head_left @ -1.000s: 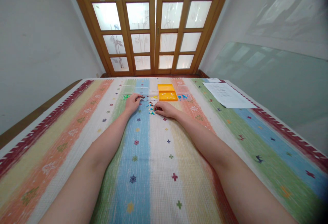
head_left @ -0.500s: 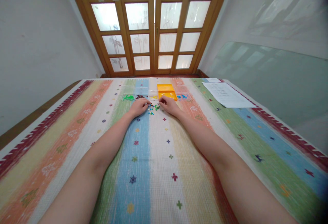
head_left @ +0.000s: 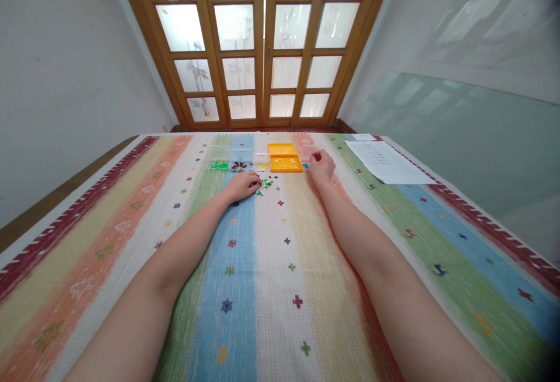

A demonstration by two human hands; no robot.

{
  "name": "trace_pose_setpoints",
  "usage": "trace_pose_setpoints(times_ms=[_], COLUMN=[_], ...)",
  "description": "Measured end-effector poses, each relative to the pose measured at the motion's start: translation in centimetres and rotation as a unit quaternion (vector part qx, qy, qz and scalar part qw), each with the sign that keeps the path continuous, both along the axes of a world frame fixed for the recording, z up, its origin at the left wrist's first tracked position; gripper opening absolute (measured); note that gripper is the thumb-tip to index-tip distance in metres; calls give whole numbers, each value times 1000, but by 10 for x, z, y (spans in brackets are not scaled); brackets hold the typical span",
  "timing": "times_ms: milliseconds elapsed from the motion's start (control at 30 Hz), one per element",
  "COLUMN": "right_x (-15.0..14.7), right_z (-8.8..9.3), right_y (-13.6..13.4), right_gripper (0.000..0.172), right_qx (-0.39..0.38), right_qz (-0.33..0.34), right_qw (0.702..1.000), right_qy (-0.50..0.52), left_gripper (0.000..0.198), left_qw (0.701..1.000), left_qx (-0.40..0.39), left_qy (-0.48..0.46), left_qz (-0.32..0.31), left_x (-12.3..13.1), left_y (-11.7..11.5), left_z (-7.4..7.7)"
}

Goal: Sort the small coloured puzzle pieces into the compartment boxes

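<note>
My left hand [head_left: 244,185] rests on the striped cloth with fingers curled, its fingertips at a small heap of tiny coloured pieces [head_left: 265,184]. My right hand [head_left: 321,165] hovers over the clear compartment holding blue pieces [head_left: 305,165], fingers pinched together; whatever they hold is too small to see. An orange tray [head_left: 286,160] with a few pale pieces sits between the hands. Left of it lie clear compartments with green pieces [head_left: 219,165], dark pieces [head_left: 238,165] and yellow pieces [head_left: 262,165].
A striped, patterned cloth [head_left: 271,265] covers the table. A white printed sheet [head_left: 385,160] lies at the far right. Wooden glazed doors [head_left: 262,44] stand behind the table's far edge, with white walls on both sides.
My right hand has left the heap and moved right and away, past the orange tray to the blue compartment. My left hand has slid from the dark compartment to the heap.
</note>
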State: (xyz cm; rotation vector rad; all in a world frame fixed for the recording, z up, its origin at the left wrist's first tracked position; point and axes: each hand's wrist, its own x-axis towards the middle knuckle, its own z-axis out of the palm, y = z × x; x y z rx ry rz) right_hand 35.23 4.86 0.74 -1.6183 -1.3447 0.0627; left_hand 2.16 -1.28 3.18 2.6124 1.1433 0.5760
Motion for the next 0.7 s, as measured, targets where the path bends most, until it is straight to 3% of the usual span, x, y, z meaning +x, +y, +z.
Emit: trace_pose_setpoints(times_ms=[167,700], right_x=[0,-22], right_z=[-2,2], right_y=[-1,-6], right_gripper=[25,22], right_qx=[-37,3], right_qz=[-48,68], right_qw=[997,992], right_qy=[-49,-106], left_gripper=[23,17], left_qw=[1000,999], left_qx=[-1,13], left_qy=[-2,-36], left_qz=[-11,0], left_x=[0,0], left_y=[0,1], left_z=[0,-3])
